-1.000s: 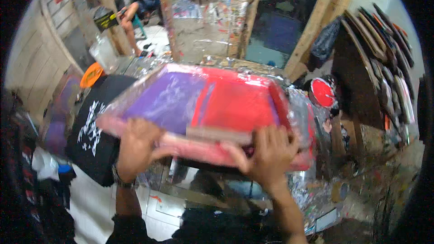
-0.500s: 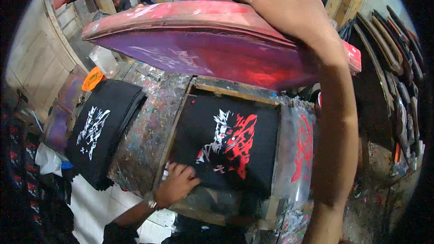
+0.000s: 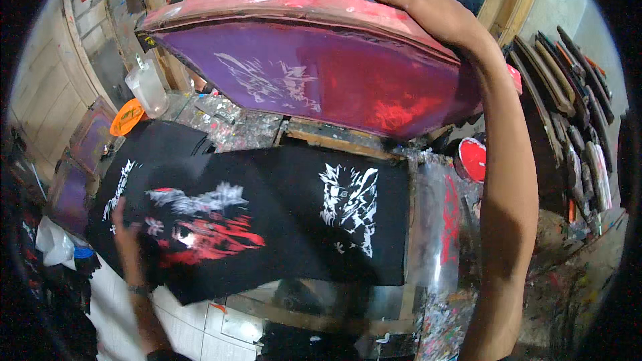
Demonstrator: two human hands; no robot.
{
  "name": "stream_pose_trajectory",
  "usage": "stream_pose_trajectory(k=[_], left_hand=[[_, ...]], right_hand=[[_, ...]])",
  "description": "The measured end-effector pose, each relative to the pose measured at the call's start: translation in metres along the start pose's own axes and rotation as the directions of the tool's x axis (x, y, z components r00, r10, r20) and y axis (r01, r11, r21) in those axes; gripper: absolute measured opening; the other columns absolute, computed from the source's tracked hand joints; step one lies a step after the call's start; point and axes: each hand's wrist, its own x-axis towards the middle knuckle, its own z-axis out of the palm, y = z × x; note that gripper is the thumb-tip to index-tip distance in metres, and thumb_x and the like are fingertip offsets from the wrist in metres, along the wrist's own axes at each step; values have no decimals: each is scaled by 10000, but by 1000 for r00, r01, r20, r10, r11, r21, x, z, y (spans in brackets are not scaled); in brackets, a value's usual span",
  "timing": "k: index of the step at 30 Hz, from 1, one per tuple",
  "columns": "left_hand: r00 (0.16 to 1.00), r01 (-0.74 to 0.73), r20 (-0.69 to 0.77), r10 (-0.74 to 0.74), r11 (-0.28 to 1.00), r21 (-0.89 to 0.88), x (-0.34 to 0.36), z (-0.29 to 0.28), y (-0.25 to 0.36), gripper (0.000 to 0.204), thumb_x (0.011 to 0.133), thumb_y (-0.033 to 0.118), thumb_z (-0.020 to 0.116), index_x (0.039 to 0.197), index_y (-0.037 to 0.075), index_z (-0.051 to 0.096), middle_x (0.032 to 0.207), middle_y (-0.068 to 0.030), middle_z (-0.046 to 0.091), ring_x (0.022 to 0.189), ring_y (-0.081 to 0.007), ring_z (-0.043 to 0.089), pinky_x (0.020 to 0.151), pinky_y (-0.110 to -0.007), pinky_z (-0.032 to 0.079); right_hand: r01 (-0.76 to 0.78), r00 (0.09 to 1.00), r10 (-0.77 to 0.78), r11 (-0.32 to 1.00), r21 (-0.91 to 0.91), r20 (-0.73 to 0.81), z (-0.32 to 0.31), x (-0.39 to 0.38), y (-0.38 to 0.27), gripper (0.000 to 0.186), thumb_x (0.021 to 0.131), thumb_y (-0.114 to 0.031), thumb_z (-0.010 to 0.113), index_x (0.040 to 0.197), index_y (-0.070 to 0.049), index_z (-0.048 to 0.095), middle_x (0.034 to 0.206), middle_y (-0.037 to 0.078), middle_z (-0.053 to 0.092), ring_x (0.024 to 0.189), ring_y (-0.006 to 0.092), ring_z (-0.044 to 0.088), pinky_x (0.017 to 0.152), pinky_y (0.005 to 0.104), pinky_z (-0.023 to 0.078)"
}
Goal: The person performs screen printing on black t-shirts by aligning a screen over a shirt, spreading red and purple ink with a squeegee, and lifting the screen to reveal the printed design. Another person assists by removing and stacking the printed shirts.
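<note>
My right hand (image 3: 438, 17) grips the upper edge of a screen-printing frame (image 3: 267, 70), tilted up with its purple mesh facing me. White and red marks show on the mesh. My left hand (image 3: 130, 227), smeared by motion, is at the left edge of a black fabric piece (image 3: 204, 274) with a white and red print, and holds it. That piece lies turned sideways, partly over the left stack. On the printing board lies another black fabric piece (image 3: 391, 227) with a white-only print. My left fingertips are blurred.
A stack of black fabric (image 3: 160, 137) with white prints is at the left. Behind it are an orange funnel-like piece (image 3: 127, 117) and a translucent jug (image 3: 148, 90). A red-topped paint tub (image 3: 471, 159) stands right of the board. Several worn panels (image 3: 568, 87) lean at the far right.
My left hand has carried the red-and-white printed piece leftward off the board, turning it and uncovering the white-printed piece. The frame, under my right hand, has tilted further up and back.
</note>
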Motion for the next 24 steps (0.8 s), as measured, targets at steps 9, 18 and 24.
stream_pose_trajectory(k=[9, 18, 24], left_hand=[[702, -99, -160, 694, 317, 943, 59, -118, 72, 606, 1008, 205, 590, 1535, -10, 382, 1544, -258, 431, 1411, -370, 445, 1199, -458, 317], [156, -673, 547, 823, 493, -551, -270, 420, 160, 499, 1054, 304, 534, 1485, 53, 500, 1506, -179, 494, 1422, -334, 429, 1199, -514, 318], [259, -666, 830, 493, 714, -216, -263, 402, 129, 603, 946, 445, 639, 1427, 88, 569, 1497, -118, 496, 1403, -314, 405, 1202, -589, 207]], right_hand=[[-57, 998, 54, 995, -88, -39, -2, 2, -7, 899, 877, -816, 457, 995, 14, 782, 986, 283, 733, 995, 428, 712, 940, 451, 503], [5, 999, -1, 991, -131, 33, -7, -20, -23, 808, 927, -781, 416, 1176, -81, 734, 1156, 315, 684, 1110, 486, 652, 959, 515, 505], [-34, 999, 35, 994, -105, 8, 2, -18, 6, 828, 911, -773, 448, 1192, -44, 721, 1162, 312, 687, 1117, 477, 656, 982, 514, 506]])
